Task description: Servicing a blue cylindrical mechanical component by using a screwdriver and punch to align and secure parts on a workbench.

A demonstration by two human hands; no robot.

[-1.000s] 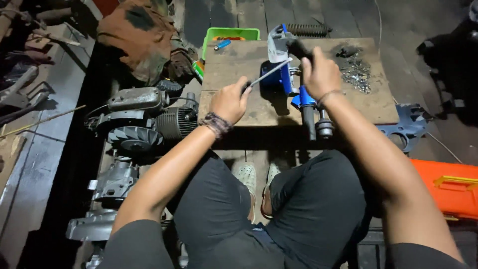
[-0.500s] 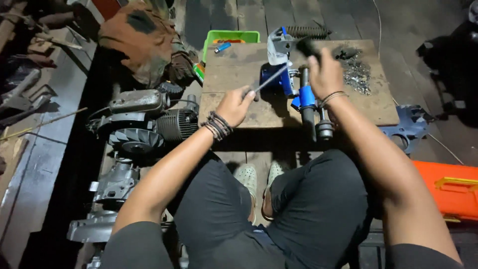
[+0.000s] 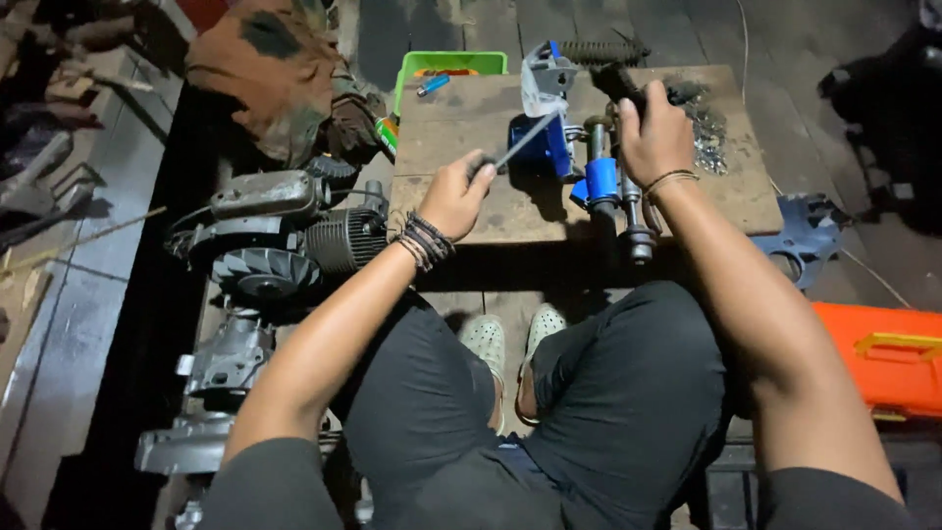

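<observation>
My left hand point(image 3: 454, 193) grips the handle of a thin metal rod tool point(image 3: 525, 142), whose tip reaches a blue vise-like fixture point(image 3: 549, 147) on a low wooden table point(image 3: 471, 108). My right hand point(image 3: 655, 137) is closed around a dark handle point(image 3: 618, 80) at the far end of a blue and grey metal assembly point(image 3: 606, 186) that lies along the table toward me. A grey metal bracket point(image 3: 545, 74) stands on the fixture.
A green tray point(image 3: 422, 67) holds small items behind the table. Several small engine parts point(image 3: 265, 245) lie on the floor at left. An orange case point(image 3: 883, 358) sits at right, a blue metal plate point(image 3: 810, 236) beside the table. Loose chain or screws point(image 3: 708, 123) pile at the table's right.
My left hand has slid slightly right and nearer along the table with the rod. My right hand stays on the dark handle, shifted a little farther away.
</observation>
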